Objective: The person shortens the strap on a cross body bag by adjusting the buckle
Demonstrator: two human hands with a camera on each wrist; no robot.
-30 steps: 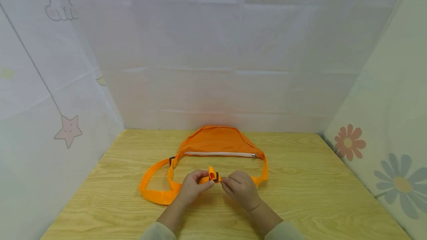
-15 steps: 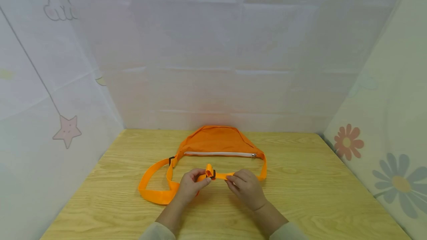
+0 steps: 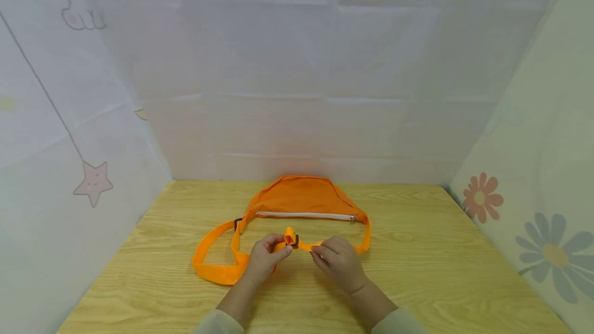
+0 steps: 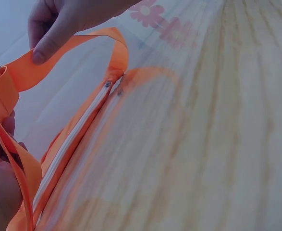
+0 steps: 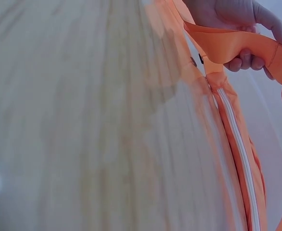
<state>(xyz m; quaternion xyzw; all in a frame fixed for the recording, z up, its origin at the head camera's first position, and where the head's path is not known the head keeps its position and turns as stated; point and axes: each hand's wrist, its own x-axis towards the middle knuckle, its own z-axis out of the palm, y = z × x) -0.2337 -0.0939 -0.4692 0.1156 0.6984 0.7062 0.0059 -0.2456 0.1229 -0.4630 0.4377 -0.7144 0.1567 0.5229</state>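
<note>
An orange waist bag [image 3: 301, 195] with a white zipper [image 3: 306, 215] lies at the back of the table. Its orange strap [image 3: 218, 273] loops forward and to the left. My left hand [image 3: 265, 259] pinches the strap beside a dark slider buckle [image 3: 295, 241], where a small loop of webbing stands up. To the right of the buckle, my right hand [image 3: 341, 264] pinches the strap between thumb and fingers. A short length of webbing spans the gap between both hands. In the left wrist view, the right thumb presses on the flat strap [image 4: 32, 72].
A second dark buckle [image 3: 238, 223] sits on the strap at the bag's left end. The wooden table [image 3: 441, 272] meets a pale back wall covering [image 3: 297, 117]. Printed side sheets show a star [image 3: 94, 183] and flowers [image 3: 483, 197].
First my right hand slid rightward along the strap, away from the buckle, exposing more webbing; then it came back slightly left. The left hand and buckle shifted a little left. The bag stayed put.
</note>
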